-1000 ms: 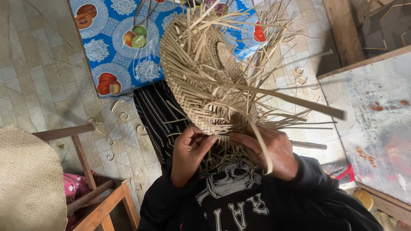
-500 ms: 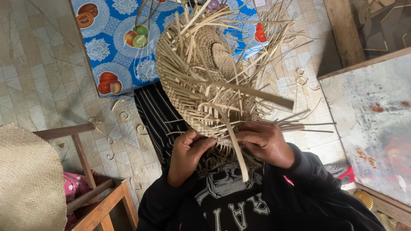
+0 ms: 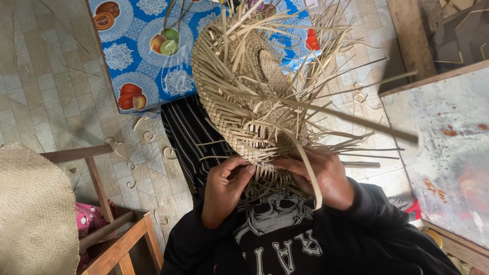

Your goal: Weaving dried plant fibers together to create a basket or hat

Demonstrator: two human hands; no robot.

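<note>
While both hands (image 3: 226, 191) (image 3: 321, 175) pinch its rim in a narrow grip, the half-woven straw hat (image 3: 244, 97) bristles with loose strips.

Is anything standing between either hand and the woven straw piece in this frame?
Nothing visible. The left hand and right hand both already grip the near edge of the half-woven straw piece, fingers in among its loose strips. One strip curls over the right hand.

A half-woven straw hat (image 3: 244, 97), pale tan, is held up at chest height with its hollow crown facing the camera. The near brim edge is tightly plaited; long loose strips fan outward in every direction. 1 flat strip (image 3: 311, 175) curls down over the near edge.
</note>
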